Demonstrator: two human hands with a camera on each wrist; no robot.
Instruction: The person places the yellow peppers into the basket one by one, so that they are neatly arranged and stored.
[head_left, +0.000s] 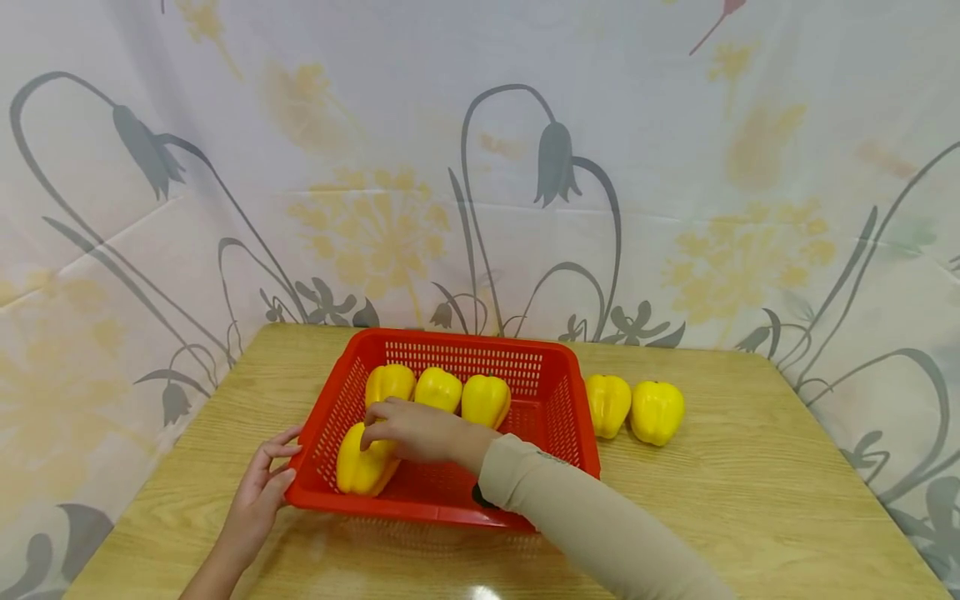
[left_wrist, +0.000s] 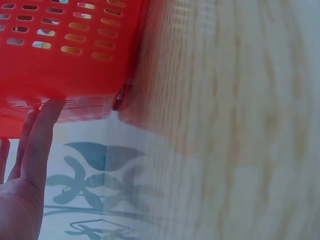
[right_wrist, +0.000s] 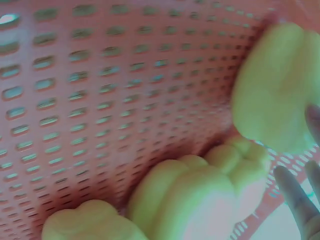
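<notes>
A red plastic basket (head_left: 450, 342) with slotted walls sits on the table. Inside, a yellow bell pepper (head_left: 358, 467) lies at the front left corner, and three more yellow bell peppers (head_left: 486, 402) line the back wall. My right hand (head_left: 416, 429) is over the front left pepper, fingers bent loosely and spread. In the right wrist view, fingertips (right_wrist: 287, 182) show apart from that pepper (right_wrist: 275, 90), while another finger overlaps its edge. At the basket's left side, my left hand (head_left: 258, 487) touches the outer wall near the front corner; its fingers (left_wrist: 40, 140) look nearly straight.
Two yellow bell peppers (head_left: 657, 413) stand on the wooden table (head_left: 750, 500) just right of the basket. A flower-printed cloth (head_left: 645, 125) hangs behind the table and along both sides. Below my right wrist, a small dark thing (head_left: 482, 497) shows at the basket's front.
</notes>
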